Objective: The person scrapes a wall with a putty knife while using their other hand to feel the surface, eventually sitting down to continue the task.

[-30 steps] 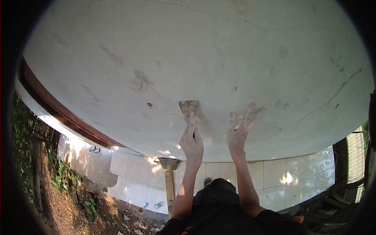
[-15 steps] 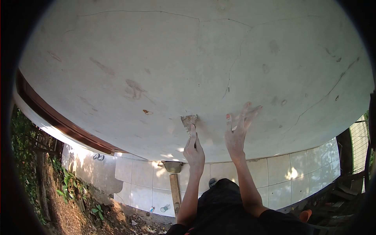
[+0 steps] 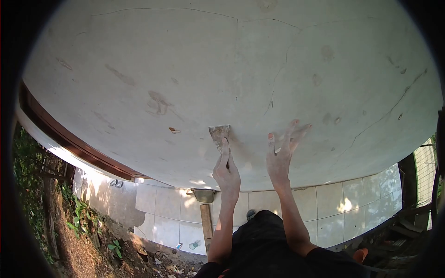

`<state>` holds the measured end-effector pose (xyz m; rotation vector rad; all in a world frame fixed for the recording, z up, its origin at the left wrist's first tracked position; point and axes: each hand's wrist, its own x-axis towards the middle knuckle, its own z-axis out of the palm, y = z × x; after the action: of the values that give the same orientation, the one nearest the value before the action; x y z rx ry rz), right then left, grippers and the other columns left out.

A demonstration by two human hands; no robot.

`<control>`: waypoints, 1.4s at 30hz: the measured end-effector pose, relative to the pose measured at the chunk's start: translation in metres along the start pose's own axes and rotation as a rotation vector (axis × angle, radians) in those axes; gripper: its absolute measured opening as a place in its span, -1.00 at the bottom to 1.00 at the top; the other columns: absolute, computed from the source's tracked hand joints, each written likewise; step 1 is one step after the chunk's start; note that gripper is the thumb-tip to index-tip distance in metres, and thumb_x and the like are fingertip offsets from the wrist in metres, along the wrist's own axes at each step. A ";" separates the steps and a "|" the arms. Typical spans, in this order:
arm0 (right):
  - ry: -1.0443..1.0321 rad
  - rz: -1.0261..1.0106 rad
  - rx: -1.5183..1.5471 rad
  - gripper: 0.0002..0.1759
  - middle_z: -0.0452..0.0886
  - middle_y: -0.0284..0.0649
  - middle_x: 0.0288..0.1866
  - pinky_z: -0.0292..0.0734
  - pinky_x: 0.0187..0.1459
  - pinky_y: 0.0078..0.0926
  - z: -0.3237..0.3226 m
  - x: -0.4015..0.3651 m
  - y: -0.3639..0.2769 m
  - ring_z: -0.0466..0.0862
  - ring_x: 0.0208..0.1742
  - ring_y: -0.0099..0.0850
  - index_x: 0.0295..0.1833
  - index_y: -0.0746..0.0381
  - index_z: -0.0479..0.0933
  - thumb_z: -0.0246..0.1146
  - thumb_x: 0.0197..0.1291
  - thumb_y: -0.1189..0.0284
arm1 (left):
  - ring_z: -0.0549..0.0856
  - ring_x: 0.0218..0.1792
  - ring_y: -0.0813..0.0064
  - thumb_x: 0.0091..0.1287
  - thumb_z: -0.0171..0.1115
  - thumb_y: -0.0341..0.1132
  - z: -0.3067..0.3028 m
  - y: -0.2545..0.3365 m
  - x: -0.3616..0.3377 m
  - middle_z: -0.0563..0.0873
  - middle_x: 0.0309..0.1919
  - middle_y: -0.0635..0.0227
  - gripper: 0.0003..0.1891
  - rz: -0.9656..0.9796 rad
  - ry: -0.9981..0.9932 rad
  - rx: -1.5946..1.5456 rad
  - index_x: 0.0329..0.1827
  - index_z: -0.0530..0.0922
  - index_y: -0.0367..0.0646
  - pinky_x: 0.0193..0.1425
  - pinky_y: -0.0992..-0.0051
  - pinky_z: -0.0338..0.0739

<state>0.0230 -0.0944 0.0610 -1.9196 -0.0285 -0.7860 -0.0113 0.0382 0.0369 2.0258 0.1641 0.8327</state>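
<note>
Left fingers grip a scraper, right fingers spread, a pan beside the partly hidden plank.

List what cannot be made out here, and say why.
- Head view, handle of the scraper: covered by the left hand.
- Head view, lower end of the plank: behind the left forearm.
- Head view, bluish item on the tiles: too small to name.
- Head view, brown frame: cut off by dark lens edge.
</note>
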 end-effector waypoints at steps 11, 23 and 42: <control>0.026 0.021 0.009 -0.14 -0.57 0.14 0.61 -0.16 0.53 0.11 0.003 0.001 -0.006 -0.41 0.62 0.14 0.63 0.04 -0.21 0.15 0.43 0.22 | 0.19 -0.55 0.54 0.47 0.02 -0.53 0.000 0.007 0.002 0.21 -0.61 0.21 -0.52 0.020 -0.003 0.026 0.44 0.39 -0.02 -0.47 0.54 0.18; 0.023 -0.005 -0.011 -0.14 -0.55 0.14 0.62 -0.18 0.52 0.14 0.004 0.001 -0.001 -0.38 0.62 0.15 0.63 0.04 -0.20 0.15 0.42 0.20 | 0.42 -0.58 0.20 0.41 0.09 -0.54 0.001 -0.023 -0.028 0.51 -0.55 0.08 -0.47 -0.056 -0.049 0.120 0.42 0.43 0.09 -0.43 0.34 0.38; 0.039 -0.016 -0.150 -0.14 -0.50 0.19 0.61 -0.18 0.52 0.17 0.009 -0.003 0.001 -0.42 0.62 0.13 0.63 0.06 -0.22 0.10 0.44 0.10 | 0.31 -0.62 0.39 0.34 0.14 -0.57 0.006 -0.021 0.024 0.33 -0.62 0.22 -0.39 0.144 0.064 -0.098 0.44 0.41 0.16 -0.49 0.48 0.31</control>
<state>0.0257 -0.0866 0.0568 -2.0470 0.0399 -0.8563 0.0151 0.0568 0.0301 1.9369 0.0119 0.9772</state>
